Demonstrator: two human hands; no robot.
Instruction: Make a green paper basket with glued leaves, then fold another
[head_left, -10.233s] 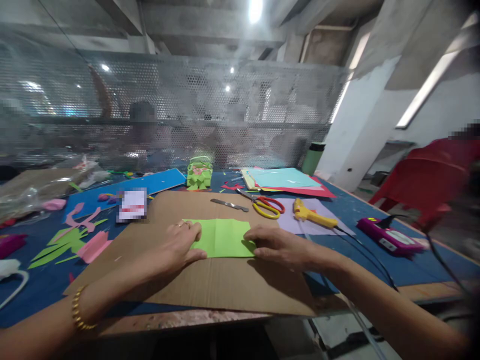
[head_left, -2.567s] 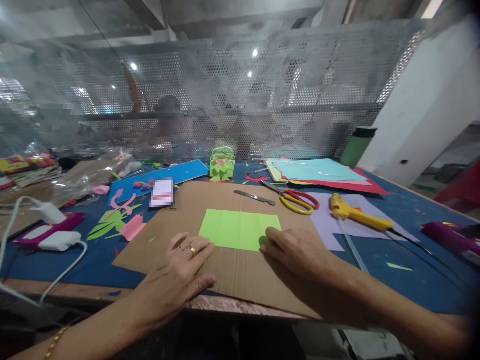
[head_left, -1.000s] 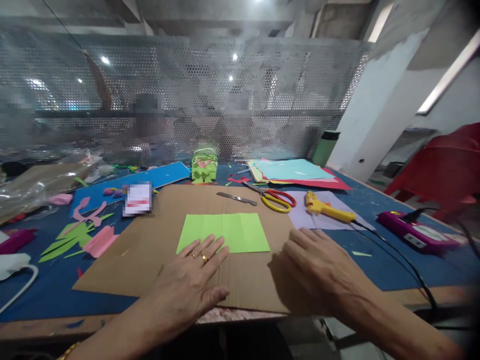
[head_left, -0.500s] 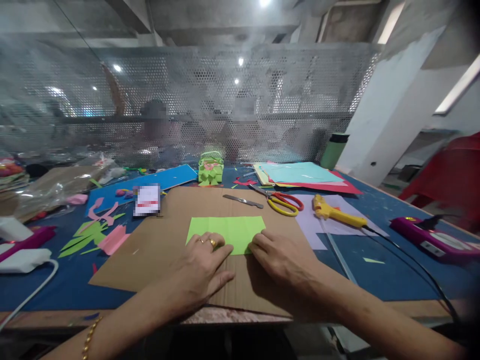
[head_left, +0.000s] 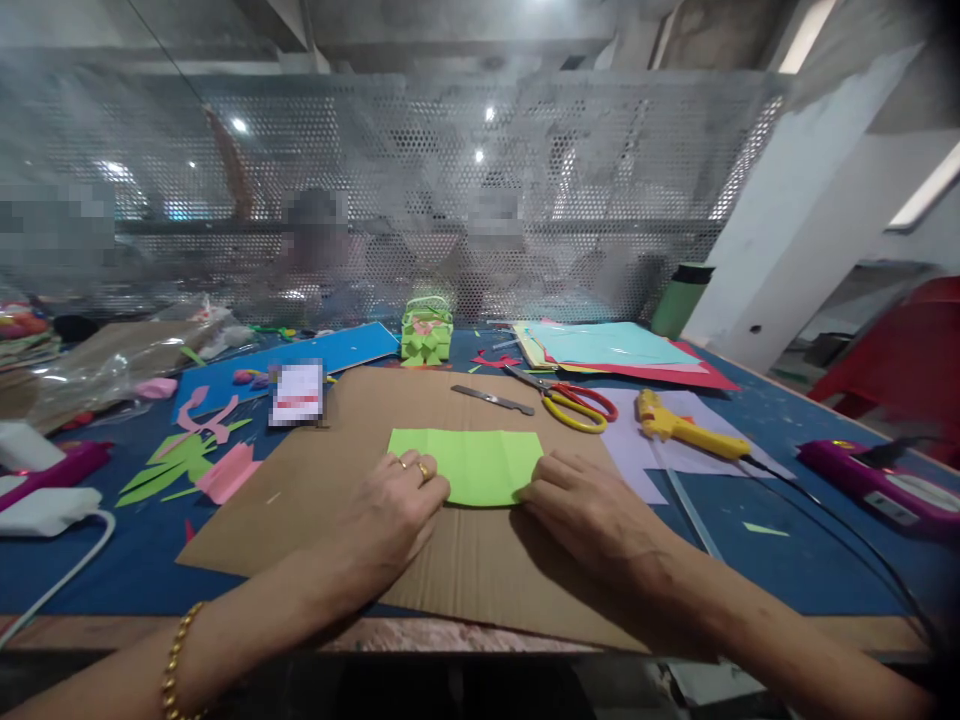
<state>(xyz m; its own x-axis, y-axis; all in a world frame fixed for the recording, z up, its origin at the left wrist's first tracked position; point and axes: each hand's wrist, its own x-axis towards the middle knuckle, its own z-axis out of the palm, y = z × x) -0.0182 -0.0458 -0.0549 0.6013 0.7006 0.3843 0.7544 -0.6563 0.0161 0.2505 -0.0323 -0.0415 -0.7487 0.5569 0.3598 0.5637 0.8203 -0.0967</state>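
A creased green paper sheet (head_left: 480, 468) lies over a brown cardboard sheet (head_left: 322, 500), its near edge bowed slightly upward. My left hand (head_left: 401, 505), wearing rings, is closed on the paper's left end with the fingers curled over it. At the other end, my right hand (head_left: 577, 500) pinches the near right corner; its thumb is mostly hidden. Beyond the paper lie a metal blade (head_left: 491, 400) and scissors (head_left: 574, 408) with red and yellow handles.
A yellow glue gun (head_left: 690, 430) rests on lilac paper at right, its cable running to the front. Coloured sheets (head_left: 607, 345), a small green paper basket (head_left: 426, 335) and a green bottle (head_left: 681, 300) stand behind. Green scraps (head_left: 169, 470) and a purple power strip (head_left: 877, 485) flank the cardboard.
My left fingers have curled in and closed on the paper's left end, the thumb no longer stretched out. The paper's near edge now bows. The whole view has shifted slightly.
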